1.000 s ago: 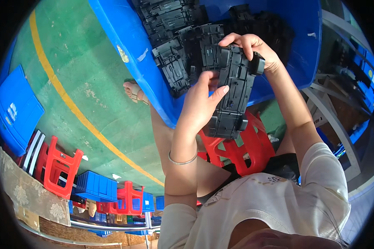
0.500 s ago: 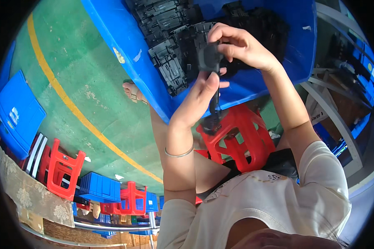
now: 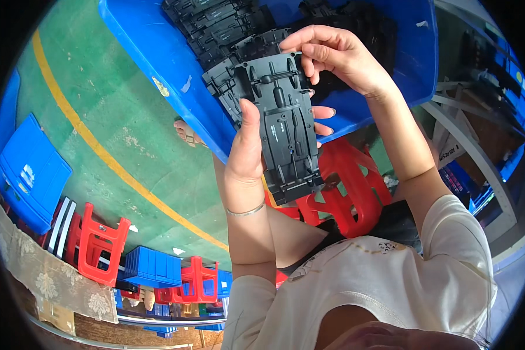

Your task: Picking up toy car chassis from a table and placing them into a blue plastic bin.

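A black plastic toy car chassis (image 3: 283, 131), with moulded axle and shaft shapes on its face, is held tilted over the near edge of the blue bin (image 3: 216, 146). My left hand (image 3: 248, 146) grips it from the left, thumb along its edge, the other fingers passing behind it and showing at the right side. At the upper right corner of the chassis, my right hand (image 3: 338, 55) has its thumb and forefinger closed on the edge, the other fingers curled. Inside the bin lie several similar black chassis (image 3: 221, 26) in stacked rows; the bin's right part is in shadow.
Close below the bin stands a red plastic stool (image 3: 356, 198). Metal frame legs (image 3: 472, 134) rise at the right. On the green floor (image 3: 122, 128) runs a yellow line; farther left are blue bins (image 3: 32, 169) and more red stools (image 3: 99, 245).
The chassis has turned from nearly edge-on to show its broad detailed face. My left thumb has moved to its left edge; my right hand stays near its top.
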Available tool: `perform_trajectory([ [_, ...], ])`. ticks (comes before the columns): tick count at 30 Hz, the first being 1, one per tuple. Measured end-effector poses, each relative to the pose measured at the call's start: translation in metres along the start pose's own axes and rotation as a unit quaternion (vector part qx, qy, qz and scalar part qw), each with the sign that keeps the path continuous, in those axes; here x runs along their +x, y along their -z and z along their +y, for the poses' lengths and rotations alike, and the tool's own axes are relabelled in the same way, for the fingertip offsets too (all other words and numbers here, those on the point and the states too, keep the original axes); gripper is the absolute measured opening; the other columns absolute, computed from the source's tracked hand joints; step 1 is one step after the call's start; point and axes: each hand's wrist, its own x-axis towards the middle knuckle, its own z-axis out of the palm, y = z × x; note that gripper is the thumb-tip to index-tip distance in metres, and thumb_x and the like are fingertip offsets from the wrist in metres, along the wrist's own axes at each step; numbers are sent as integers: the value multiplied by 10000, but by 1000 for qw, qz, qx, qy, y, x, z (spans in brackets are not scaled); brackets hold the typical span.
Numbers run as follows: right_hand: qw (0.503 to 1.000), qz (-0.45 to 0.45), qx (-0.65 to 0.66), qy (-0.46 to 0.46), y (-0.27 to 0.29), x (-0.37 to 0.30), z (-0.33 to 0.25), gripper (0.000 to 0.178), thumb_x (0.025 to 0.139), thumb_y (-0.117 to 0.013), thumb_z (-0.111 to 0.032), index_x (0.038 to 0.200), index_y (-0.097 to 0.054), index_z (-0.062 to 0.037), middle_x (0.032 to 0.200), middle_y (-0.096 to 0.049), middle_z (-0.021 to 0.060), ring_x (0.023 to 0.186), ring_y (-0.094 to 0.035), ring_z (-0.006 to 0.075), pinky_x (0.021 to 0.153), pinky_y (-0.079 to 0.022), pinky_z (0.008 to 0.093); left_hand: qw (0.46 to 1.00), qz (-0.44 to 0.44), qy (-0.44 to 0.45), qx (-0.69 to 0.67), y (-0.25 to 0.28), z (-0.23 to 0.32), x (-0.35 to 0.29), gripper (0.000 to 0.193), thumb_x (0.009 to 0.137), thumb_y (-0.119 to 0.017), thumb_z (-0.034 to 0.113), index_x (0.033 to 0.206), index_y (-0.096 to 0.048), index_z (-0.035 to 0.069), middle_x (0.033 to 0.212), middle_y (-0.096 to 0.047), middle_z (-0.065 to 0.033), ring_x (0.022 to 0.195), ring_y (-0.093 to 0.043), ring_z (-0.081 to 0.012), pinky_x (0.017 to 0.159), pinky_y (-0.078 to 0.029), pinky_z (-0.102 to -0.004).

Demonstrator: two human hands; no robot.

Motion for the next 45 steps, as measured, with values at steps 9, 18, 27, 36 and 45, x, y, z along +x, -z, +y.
perform_trajectory([
  [9, 1000, -18, -14, -10, 4, 6, -1, 195, 777, -502, -163, 926, -524, -39, 781, -526, 9, 615, -456, 62, 574, -389, 178, 997, -34, -1, -70, 5, 1, -1, 819, 682, -248, 654, 1159, -270, -12, 1054, -425, -257, 905, -498, -315, 672, -477, -352],
  [18, 998, 6, 41, -53, -12, 16, 16, 125, 787, -489, -132, 865, -530, -44, 721, -518, 8, 628, -467, 68, 589, -393, 184, 998, 54, -8, 0, 12, 7, -11, 831, 686, -224, 664, 1162, -288, -14, 1036, -435, -259, 829, -524, -308, 623, -484, -372],
  [27, 977, 97, -103, -158, -16, 27, 111, 143, 789, -440, -100, 874, -511, -10, 760, -546, 52, 659, -526, 96, 605, -450, 217, 951, 77, -264, -139, 51, 36, -71, 402, 682, -510, 151, 1021, -370, -14, 979, -436, -136, 850, -456, -238, 679, -461, -466],
  [36, 803, 216, -484, -273, -120, 50, 169, 830, 587, -654, -349, 1201, -188, -40, 1133, -322, 157, 1041, -362, 303, 815, -353, 403, 946, 86, -265, -165, 54, 38, -82, 366, 685, -464, 115, 1012, -362, -14, 965, -418, -125, 863, -445, -223, 719, -436, -455],
  [45, 944, 218, -242, -60, -71, 36, 187, 711, 589, -628, -249, 1166, -296, 3, 1033, -435, 174, 946, -444, 254, 804, -364, 350, 940, 98, -266, -189, 54, 39, -79, 372, 692, -450, 124, 1030, -365, -9, 969, -435, -138, 870, -455, -243, 710, -435, -458],
])
